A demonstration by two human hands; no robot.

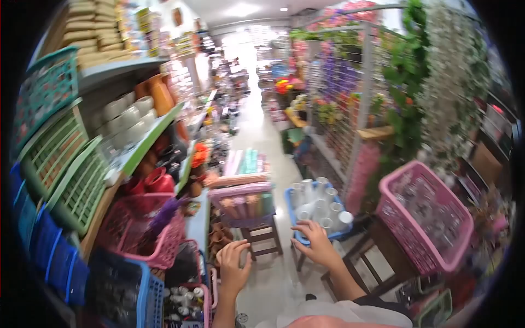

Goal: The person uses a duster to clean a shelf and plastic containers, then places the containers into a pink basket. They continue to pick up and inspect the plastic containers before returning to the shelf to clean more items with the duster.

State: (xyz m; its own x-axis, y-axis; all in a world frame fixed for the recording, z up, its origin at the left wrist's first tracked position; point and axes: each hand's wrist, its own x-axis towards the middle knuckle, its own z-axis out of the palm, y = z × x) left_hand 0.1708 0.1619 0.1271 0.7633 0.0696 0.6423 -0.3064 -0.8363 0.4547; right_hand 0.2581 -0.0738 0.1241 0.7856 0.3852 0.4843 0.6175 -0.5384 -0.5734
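My left hand (234, 265) is raised over the aisle floor with its fingers loosely bent and apart, nothing in it. To its right, my right hand (315, 244) is also open, fingers spread. In this view its fingertips overlap the near edge of a blue basket (340, 237). Several white cylindrical vases (307, 192) stand upright in that basket. Beyond my left hand, a pink-rimmed basket (239, 189) of long pastel rolls rests on a dark wooden stool (261, 238).
At right, a pink basket (458, 225) of clear glassware sits tilted in view on a wooden stool (377, 254). Shelves with white pots (128, 117) and stacked green baskets (82, 191) line the left. A pale aisle floor (249, 136) runs ahead, beside a flower-hung rack (361, 82).
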